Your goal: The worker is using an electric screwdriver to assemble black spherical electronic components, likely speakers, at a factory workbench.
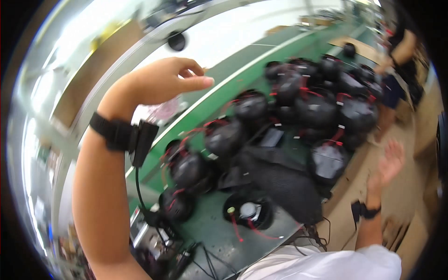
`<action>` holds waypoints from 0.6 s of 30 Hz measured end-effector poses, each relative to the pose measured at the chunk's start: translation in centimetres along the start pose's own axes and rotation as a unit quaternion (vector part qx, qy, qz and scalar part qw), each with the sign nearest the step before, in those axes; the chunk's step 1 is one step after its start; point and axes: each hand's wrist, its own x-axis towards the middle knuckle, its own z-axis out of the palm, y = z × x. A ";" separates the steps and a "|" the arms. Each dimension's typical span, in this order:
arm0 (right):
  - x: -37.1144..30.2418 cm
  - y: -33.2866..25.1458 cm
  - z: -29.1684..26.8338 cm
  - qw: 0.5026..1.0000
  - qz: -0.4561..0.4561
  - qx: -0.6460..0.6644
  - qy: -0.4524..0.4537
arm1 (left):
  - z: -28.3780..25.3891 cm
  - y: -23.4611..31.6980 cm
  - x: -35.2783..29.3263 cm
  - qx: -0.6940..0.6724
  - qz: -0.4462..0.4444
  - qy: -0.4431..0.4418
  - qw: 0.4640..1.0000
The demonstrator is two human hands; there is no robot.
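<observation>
- Left hand [171,81]: raised, fingers curled, thumb held apart from them.
- Right hand [390,162]: open, fingers extended, outside the bench's [205,233] right edge.
- Wired black round housings [225,139]: piled on the bench between the hands, apart from both.
- Farther along, green surface runs between pile and white border.

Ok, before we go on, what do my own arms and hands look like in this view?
Both the left hand and right hand are bare, without gloves. The left wrist wears a black strap with a boxy black module and a thin black cable. A similar black band circles the right wrist. White fabric shows at the right arm.
</observation>
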 end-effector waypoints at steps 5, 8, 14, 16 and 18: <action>-6.0 -8.7 3.1 0.985 -0.037 0.129 -0.107 | 1.9 -12.4 -7.7 0.103 -0.240 -0.003 0.965; -7.7 -14.0 7.3 0.915 -0.124 0.232 -0.307 | 6.0 -18.8 -9.7 0.055 -0.301 -0.031 0.952; -10.2 -17.9 10.1 0.858 -0.153 0.255 -0.419 | 16.8 -24.2 -5.6 -0.061 -0.166 0.011 0.984; -10.5 -18.3 9.2 0.879 -0.085 0.220 -0.415 | 20.1 -24.9 -3.3 -0.116 -0.133 -0.019 0.984; -10.7 -18.0 8.5 0.885 -0.071 0.204 -0.413 | 23.2 -24.6 -1.1 -0.092 -0.166 -0.090 0.978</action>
